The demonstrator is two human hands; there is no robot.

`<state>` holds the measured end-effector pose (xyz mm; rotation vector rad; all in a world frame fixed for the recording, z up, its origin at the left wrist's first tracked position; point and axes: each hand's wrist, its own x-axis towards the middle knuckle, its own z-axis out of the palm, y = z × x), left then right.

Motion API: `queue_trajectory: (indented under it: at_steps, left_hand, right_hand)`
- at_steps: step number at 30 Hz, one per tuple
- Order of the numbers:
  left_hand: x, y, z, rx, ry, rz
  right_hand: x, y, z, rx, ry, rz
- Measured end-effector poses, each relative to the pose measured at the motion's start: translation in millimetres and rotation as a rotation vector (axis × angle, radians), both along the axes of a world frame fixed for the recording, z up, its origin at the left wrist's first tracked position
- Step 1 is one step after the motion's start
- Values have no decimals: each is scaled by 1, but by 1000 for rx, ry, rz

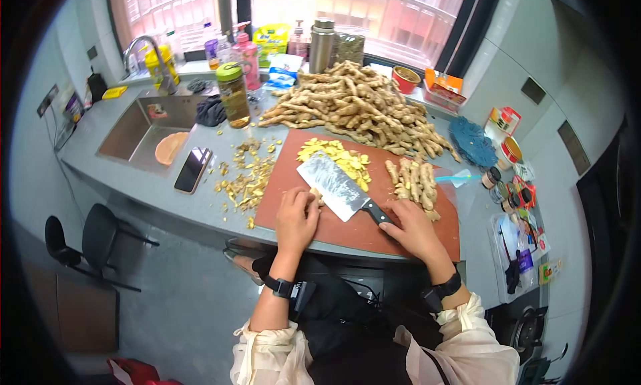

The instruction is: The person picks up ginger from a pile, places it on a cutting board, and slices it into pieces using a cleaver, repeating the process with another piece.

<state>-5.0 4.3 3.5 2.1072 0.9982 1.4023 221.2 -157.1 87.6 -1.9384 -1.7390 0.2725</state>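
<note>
A brown cutting board (274,208) lies on the counter in front of me. Across it lies a broad cleaver (328,183), its blade flat side up and pointing to the upper left. My right hand (412,229) has thumb and fingers on either side of the end of its black handle. Beside the blade's lower left edge, my left hand (298,219) rests on the board with curled fingers around a small ginger piece (316,195), mostly hidden. Yellow ginger slices (344,157) are heaped behind the blade. Several whole ginger roots (415,182) lie at the board's right.
A big ginger pile (364,108) stands behind the board. Peel scraps (246,185) and a phone (193,170) lie to the left, near the sink (127,141). A green-lidded bottle (233,98) stands behind them. Jars (491,177) and a plastic tray (505,278) are at right.
</note>
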Motion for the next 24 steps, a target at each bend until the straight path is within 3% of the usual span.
queue_trajectory:
  at_steps: [5, 9, 11, 12, 16, 18, 22, 24]
  left_hand:
    - [0, 1, 1, -40, 37, 11]
    - [0, 1, 2, -47, 87, 13]
    - [-1, 1, 1, -43, 105, 17]
    - [-1, 2, -1, -40, 91, 15]
    - [0, 5, -5, 2, 52, 25]
    - [-2, 4, -6, -9, 56, 19]
    - [-2, 3, -7, -39, 70, 6]
    - [-2, 4, -8, -27, 78, 9]
  right_hand:
    - [-9, 29, -24, -4, -133, -47]
    - [-3, 42, -30, -12, -71, -90]
    - [18, 48, -45, -242, 403, -83]
    - [15, 48, -36, -345, 489, -116]
    - [-2, 40, -14, -342, 716, -93]
    - [-10, 36, -12, -161, 858, -19]
    - [-19, 30, 9, -161, 727, -43]
    - [-18, 31, 12, -91, 367, 31]
